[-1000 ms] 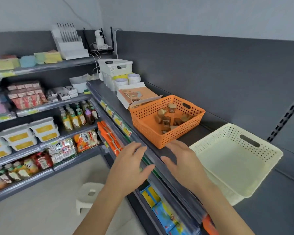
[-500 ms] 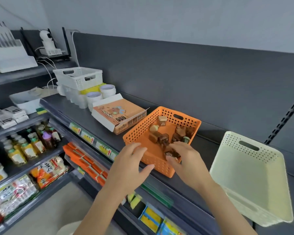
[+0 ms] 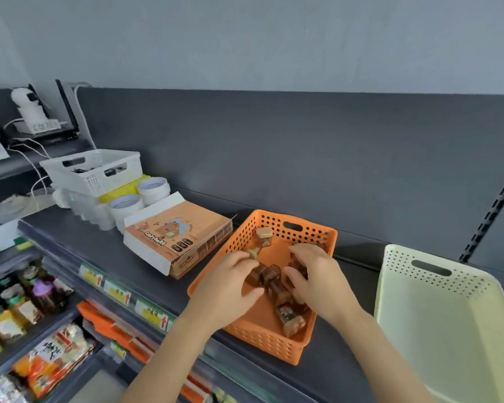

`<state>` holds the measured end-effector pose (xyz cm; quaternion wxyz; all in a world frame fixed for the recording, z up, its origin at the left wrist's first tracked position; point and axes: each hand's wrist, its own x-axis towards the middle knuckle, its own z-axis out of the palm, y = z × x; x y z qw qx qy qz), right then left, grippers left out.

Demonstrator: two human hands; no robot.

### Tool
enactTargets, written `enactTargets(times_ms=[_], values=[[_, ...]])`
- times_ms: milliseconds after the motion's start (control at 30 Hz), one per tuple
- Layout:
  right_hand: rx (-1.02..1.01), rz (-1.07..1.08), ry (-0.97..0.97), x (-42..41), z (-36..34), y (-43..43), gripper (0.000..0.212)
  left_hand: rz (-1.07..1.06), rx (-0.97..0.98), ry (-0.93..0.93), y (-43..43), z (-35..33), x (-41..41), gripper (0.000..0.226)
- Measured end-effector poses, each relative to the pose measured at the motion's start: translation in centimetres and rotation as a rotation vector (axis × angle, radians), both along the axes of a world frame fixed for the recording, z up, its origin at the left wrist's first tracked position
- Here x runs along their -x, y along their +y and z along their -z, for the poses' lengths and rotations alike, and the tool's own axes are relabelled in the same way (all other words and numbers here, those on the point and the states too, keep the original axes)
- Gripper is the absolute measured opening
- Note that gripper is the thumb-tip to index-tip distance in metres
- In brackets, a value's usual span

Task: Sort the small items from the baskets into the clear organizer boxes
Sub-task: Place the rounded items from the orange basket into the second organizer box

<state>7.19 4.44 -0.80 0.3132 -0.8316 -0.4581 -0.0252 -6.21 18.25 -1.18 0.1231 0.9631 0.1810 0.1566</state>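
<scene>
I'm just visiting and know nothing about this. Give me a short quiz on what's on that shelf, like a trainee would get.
1. True or false: the left hand and right hand are both inside the orange basket, among the jars.
2. What lies just left of that basket? A) a box B) a kettle C) a plate
3. Fill in: the cream basket stands to the orange basket's ___.
Key: 1 true; 2 A; 3 right.
</scene>
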Motion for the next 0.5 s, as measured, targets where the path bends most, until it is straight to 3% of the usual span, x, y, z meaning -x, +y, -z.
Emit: enactTargets(times_ms=[300, 500], values=[[0.013, 0.133, 0.037, -1.5, 0.6, 0.1, 0.038, 0.195, -0.049, 0.255, 2.6, 1.5, -6.0, 0.076], [0.012, 0.248, 0.06, -1.5, 0.3, -0.2, 0.041, 0.362, 0.012, 0.412, 3.3, 1.6, -8.2, 0.061]])
